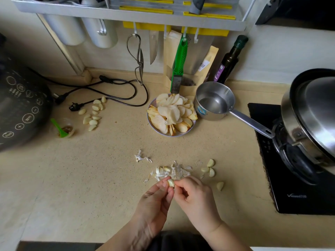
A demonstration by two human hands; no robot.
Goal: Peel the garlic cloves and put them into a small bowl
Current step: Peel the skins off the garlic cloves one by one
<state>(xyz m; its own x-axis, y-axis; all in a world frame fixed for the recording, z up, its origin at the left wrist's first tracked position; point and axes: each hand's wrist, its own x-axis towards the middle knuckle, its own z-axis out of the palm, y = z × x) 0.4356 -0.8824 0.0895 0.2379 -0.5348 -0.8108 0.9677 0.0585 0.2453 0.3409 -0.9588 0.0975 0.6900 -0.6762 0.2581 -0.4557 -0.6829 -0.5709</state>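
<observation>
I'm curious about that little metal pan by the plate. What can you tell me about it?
The pan is small, shiny metal, round with straight walls and a pouring lip. It stands upright on the counter, apparently holding clear water. A blue sticker marks its side. Its long handle reaches right, over the stove's edge. It sits close beside the plate.

Left hand [155, 198] and right hand [194, 194] pinch one pale garlic clove [171, 183] above the beige speckled counter [90, 178]. Papery white garlic skins [174, 172] lie just beyond
</observation>
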